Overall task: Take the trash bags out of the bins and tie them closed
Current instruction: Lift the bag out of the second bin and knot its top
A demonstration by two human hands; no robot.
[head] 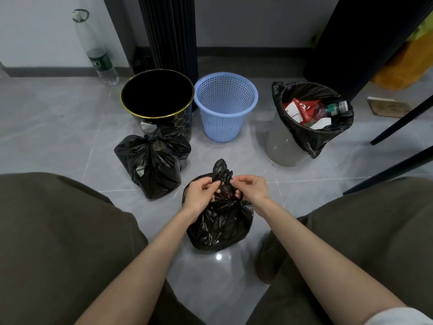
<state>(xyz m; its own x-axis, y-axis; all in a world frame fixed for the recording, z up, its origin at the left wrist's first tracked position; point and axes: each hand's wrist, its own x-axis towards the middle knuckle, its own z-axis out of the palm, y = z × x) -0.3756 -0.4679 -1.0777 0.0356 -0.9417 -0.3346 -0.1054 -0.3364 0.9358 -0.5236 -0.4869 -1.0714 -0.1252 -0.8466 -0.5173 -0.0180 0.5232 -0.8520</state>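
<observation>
A black trash bag (220, 228) sits on the floor between my knees. My left hand (201, 193) and my right hand (250, 187) both pinch the gathered plastic at its neck, which sticks up between them. A second black bag (152, 160), knotted at the top, lies to the left in front of the black bin with a gold rim (157, 95), which has no bag in it. The blue mesh basket (226, 106) is also without a bag. At the right a grey bin (281, 146) holds a black liner (307, 134) full of trash.
A large clear plastic bottle (98, 50) leans on the wall at the back left. A dark ribbed column (171, 31) stands behind the bins. Black furniture legs (398, 125) cross the right side. My knees fill the lower left and lower right.
</observation>
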